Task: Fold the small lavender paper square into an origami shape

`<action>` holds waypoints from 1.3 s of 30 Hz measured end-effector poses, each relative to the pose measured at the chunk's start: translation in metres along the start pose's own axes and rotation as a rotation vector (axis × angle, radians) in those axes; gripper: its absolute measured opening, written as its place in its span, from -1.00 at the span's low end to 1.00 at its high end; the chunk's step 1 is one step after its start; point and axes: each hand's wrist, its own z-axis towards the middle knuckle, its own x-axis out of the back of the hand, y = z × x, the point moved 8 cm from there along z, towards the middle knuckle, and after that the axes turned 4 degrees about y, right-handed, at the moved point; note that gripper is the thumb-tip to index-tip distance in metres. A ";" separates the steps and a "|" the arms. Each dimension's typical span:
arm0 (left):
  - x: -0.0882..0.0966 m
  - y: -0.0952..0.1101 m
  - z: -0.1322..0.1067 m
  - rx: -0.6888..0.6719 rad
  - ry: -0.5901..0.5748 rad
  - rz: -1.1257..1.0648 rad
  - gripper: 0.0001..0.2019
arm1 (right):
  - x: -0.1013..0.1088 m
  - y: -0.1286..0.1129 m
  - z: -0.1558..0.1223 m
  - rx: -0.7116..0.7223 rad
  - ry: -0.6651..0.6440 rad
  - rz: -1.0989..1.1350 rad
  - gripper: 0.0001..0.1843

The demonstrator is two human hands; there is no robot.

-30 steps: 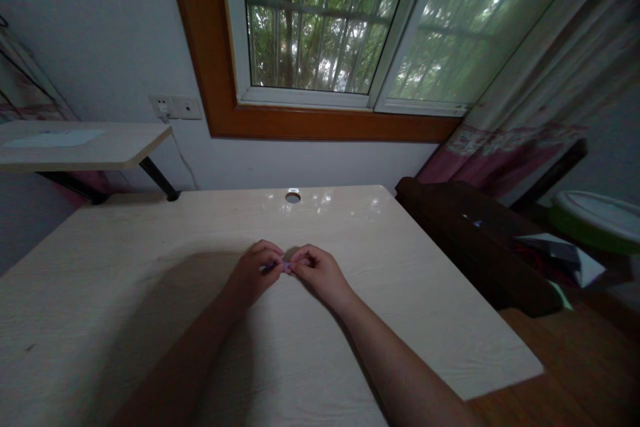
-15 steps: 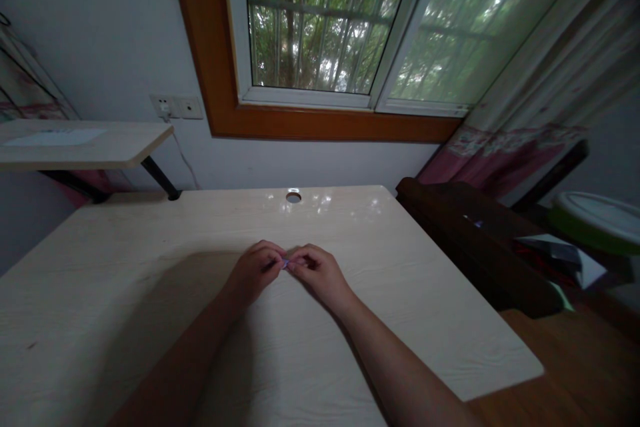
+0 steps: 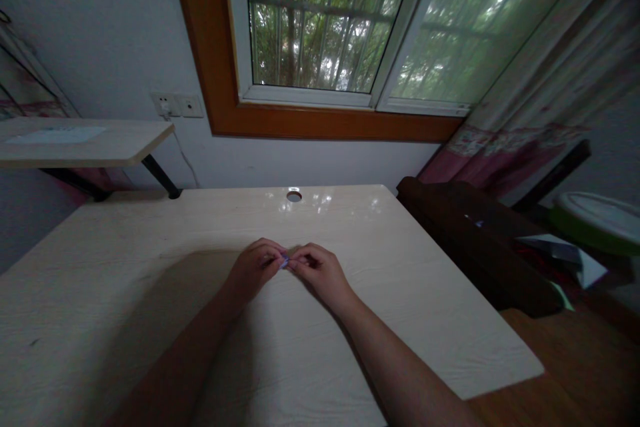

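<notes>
My left hand (image 3: 254, 267) and my right hand (image 3: 318, 269) meet fingertip to fingertip over the middle of a pale wooden table (image 3: 150, 293). Both are closed in a pinch on a small purple object (image 3: 284, 263) held between them, just above the tabletop. Most of that object is hidden by my fingers, so I cannot tell what it is. Both forearms reach in from the bottom edge of the view.
A cable hole (image 3: 294, 196) sits near the table's far edge, under a window (image 3: 320, 27). A dark wooden piece of furniture (image 3: 475, 240) stands at the right. A small side table (image 3: 75, 143) and a wall socket (image 3: 177, 105) are at the left.
The hands have drawn slightly closer together, and less of the purple object shows between the fingertips than a second ago.
</notes>
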 end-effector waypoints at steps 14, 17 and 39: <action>0.000 -0.004 -0.001 0.034 0.007 -0.071 -0.94 | -0.009 -0.007 -0.003 0.108 -0.077 -0.100 -0.88; 0.000 -0.005 -0.002 0.030 0.009 -0.087 -0.94 | -0.009 -0.011 -0.004 0.112 -0.088 -0.106 -0.90; 0.004 0.003 0.002 0.021 0.031 -0.014 -0.91 | -0.013 -0.020 -0.006 0.200 -0.135 -0.264 -0.92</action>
